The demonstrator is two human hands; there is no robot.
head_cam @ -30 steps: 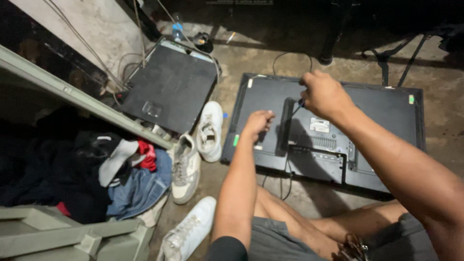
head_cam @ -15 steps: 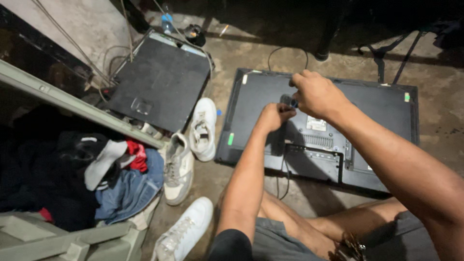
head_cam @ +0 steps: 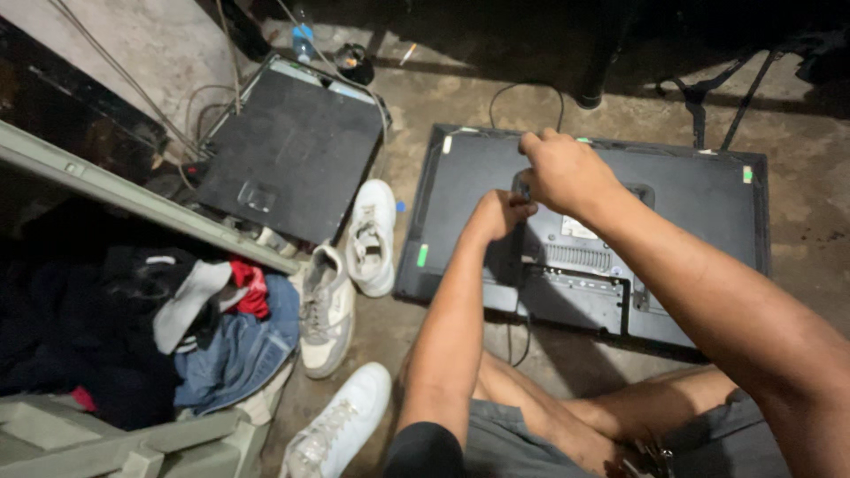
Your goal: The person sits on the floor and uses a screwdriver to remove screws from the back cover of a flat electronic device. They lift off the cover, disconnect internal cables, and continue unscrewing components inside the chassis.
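A black flat-screen set (head_cam: 691, 190) lies face down on the concrete floor in front of my bare legs, its back panel and a grey metal plate (head_cam: 584, 283) showing. My right hand (head_cam: 567, 173) is closed around a small dark tool (head_cam: 522, 188) held upright over the upper middle of the back panel. Just below it, my left hand (head_cam: 500, 215) is curled with its fingertips at the tool's lower end; its grip is hidden. A thin black cable (head_cam: 522, 93) loops away from the set's far edge.
A second black panel (head_cam: 292, 155) lies at the upper left among cables. Three white shoes (head_cam: 372, 235) (head_cam: 323, 310) (head_cam: 341, 425) lie left of the set. A pile of clothes (head_cam: 221, 345) and a green frame (head_cam: 133, 443) fill the lower left. A bottle (head_cam: 304, 40) stands at the back.
My left hand has moved up from the panel's left part to meet my right hand at the tool. The view has shifted slightly.
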